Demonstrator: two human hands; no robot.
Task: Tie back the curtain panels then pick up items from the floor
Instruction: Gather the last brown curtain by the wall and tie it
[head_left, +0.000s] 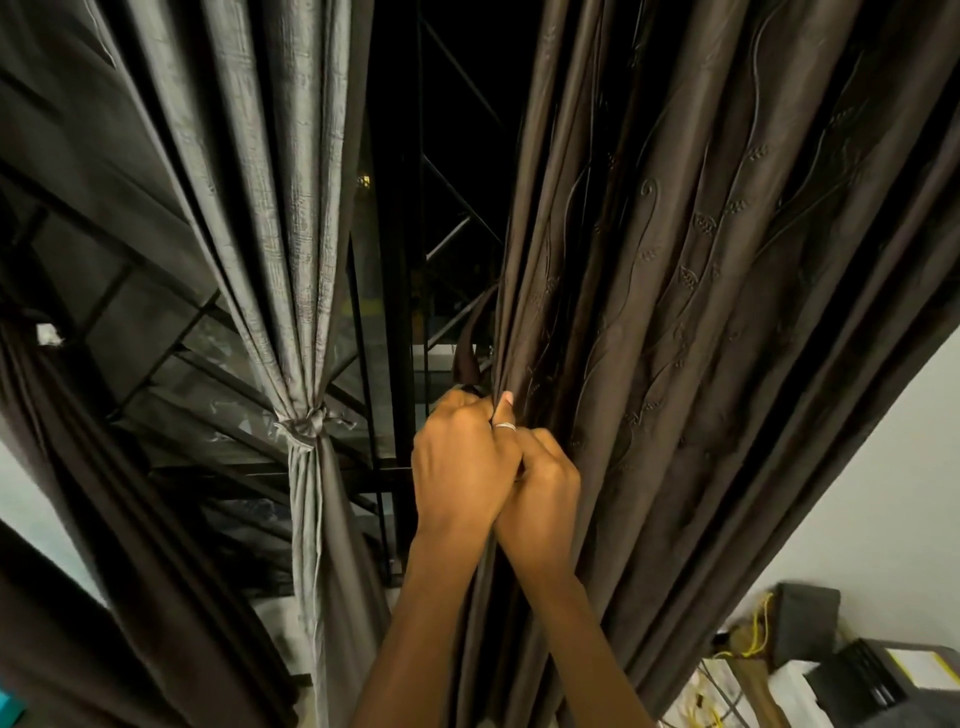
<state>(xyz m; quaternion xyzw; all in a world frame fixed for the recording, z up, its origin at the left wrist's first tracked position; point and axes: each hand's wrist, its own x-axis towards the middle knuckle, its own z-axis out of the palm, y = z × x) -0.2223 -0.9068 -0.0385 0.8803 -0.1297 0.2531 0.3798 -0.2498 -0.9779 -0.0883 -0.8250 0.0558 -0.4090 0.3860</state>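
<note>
While gathering the brown curtain (675, 291), both hands clutch its tie-back (467, 348).

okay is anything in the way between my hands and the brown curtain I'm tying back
Nothing visible. The left hand and right hand are both already closed on the gathered edge of the dark brown embroidered curtain panel, beside its brown fabric tie strap.

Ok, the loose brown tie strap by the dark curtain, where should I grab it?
Take the brown tie strap at its hanging lower end, from the window-gap side on the left. It droops free there above the left hand, while the dark curtain blocks its right.
</note>
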